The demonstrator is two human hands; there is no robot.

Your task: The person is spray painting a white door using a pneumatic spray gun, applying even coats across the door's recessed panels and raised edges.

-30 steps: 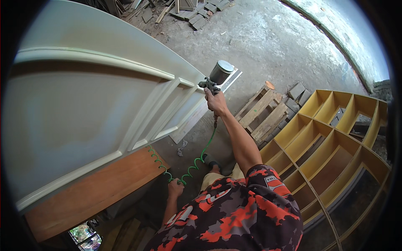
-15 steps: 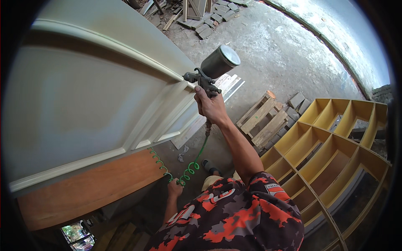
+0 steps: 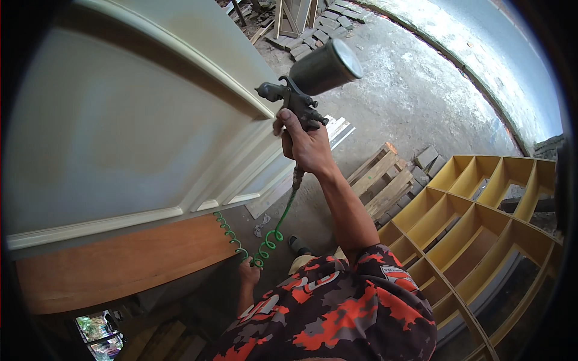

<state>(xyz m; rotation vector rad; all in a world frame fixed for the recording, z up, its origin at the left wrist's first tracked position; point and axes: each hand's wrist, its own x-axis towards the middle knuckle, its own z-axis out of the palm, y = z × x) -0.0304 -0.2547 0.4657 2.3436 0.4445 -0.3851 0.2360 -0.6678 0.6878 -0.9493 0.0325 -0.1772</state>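
My right hand [image 3: 308, 144] is wrapped round the handle of a dark metal spray gun [image 3: 296, 103], thumb up against its back. A grey cup with a pale lid [image 3: 328, 66] sits tilted on top of the gun. The nozzle faces the pale panelled door [image 3: 120, 144] on the left, close to its raised moulding but apart from it. From the handle's bottom runs a green coiled air hose [image 3: 270, 239]. Lower down, my left hand [image 3: 249, 272] is closed on that hose, near the end of a brown wooden board [image 3: 126, 262].
A yellow shelf frame with many compartments [image 3: 442, 198] lies at the right. Behind it are a wooden pallet [image 3: 385, 180] and grey blocks [image 3: 428, 159]. White strips [image 3: 340, 135] lie on the concrete floor [image 3: 415, 78]; stacked pavers [image 3: 328, 27] stand at the far side.
The spray gun in my right hand has turned slightly and come nearer to the camera. My view has shifted a little. My left hand keeps hold of the hose.
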